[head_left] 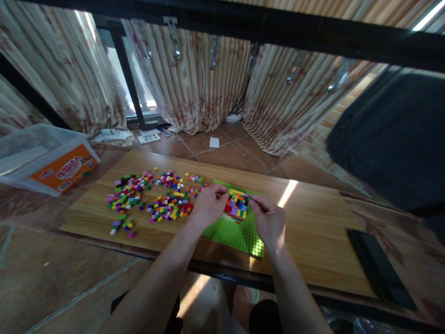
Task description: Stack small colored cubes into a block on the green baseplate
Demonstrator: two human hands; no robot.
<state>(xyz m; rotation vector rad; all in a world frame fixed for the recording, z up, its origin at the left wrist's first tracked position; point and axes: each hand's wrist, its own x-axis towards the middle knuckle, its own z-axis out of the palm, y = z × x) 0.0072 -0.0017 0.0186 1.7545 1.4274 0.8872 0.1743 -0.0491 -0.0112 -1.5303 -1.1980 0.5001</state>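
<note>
A green studded baseplate (239, 234) lies on the wooden table (313, 232). A patch of small coloured bricks (237, 205) is built on its far half. My left hand (207, 205) rests on the plate's left side, fingers curled and pinched at the left edge of the brick patch. My right hand (268, 219) is at the patch's right edge, fingertips pinched together on it. What either pinch holds is too small to name.
Several loose coloured bricks (153, 197) lie scattered on the table to the left. A clear plastic box with an orange label (48, 162) sits at the far left. A black flat object (378, 269) lies at the right. Curtains and papers are on the floor beyond.
</note>
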